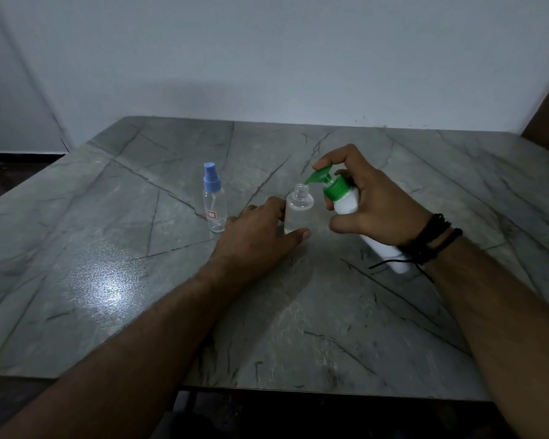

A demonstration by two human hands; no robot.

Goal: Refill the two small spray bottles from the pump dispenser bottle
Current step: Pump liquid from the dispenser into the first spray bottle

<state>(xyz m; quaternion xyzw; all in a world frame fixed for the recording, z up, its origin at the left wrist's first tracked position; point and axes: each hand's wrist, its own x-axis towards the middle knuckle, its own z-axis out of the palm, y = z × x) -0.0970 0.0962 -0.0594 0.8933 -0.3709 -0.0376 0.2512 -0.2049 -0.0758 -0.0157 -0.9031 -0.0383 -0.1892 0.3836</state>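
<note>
A small clear spray bottle [298, 210] stands upright on the table with its cap off and its neck open. My left hand [260, 239] grips its body between thumb and fingers. My right hand [371, 204] holds the white pump dispenser bottle [349, 201] tilted to the left, with the index finger on top of the green pump head [322, 177]. The pump's spout tip sits right at the open neck. A second small clear spray bottle [214, 204] with a blue spray cap and a red-edged label stands upright to the left, untouched.
The grey stone table [140, 280] runs back to a pale wall [267, 58]. Its front edge lies near the bottom of the view. A dark band with loose cords wraps my right wrist [431, 239]. The removed cap is not in sight.
</note>
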